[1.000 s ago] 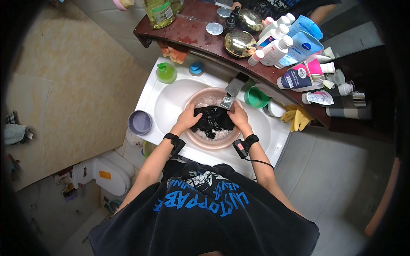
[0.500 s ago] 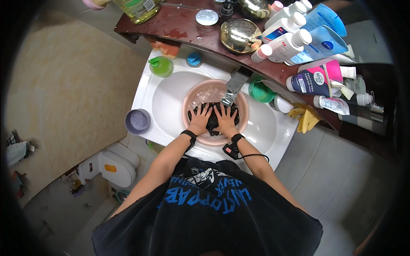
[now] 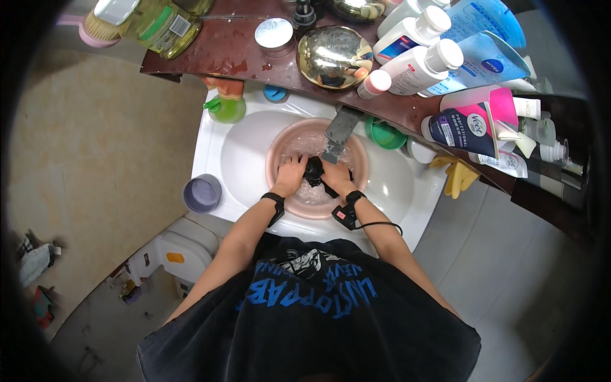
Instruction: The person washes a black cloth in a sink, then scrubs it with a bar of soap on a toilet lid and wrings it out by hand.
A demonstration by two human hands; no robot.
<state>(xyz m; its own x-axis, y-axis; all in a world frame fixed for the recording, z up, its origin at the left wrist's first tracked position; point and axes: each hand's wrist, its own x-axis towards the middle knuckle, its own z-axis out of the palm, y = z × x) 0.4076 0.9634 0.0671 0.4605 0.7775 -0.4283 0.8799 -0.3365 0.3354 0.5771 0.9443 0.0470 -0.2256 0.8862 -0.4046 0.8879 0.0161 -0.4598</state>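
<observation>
A pink round basin (image 3: 272, 164) of water stands in the white sink (image 3: 242, 149). In it lies a wet black cloth (image 3: 312, 169), bunched up between my hands and partly hidden by them. My left hand (image 3: 291, 176) grips the cloth's left side with curled fingers. On the other side my right hand (image 3: 337, 178) is closed on the cloth, its fingertips partly under the water. The grey faucet (image 3: 342, 125) reaches over the basin just beyond my right hand, and the water below it looks rippled.
A green soap bottle (image 3: 226, 109) and blue-topped container (image 3: 275, 93) stand behind the sink. A purple cup (image 3: 202, 193) sits at its left corner, a green cup (image 3: 387, 135) right of the faucet. Yellow gloves (image 3: 459, 177) hang at right. Bottles crowd the dark red shelf (image 3: 235, 51).
My hands were spread flat on the cloth; now their fingers have curled round it and gathered it into a smaller bunch. The view has shifted slightly.
</observation>
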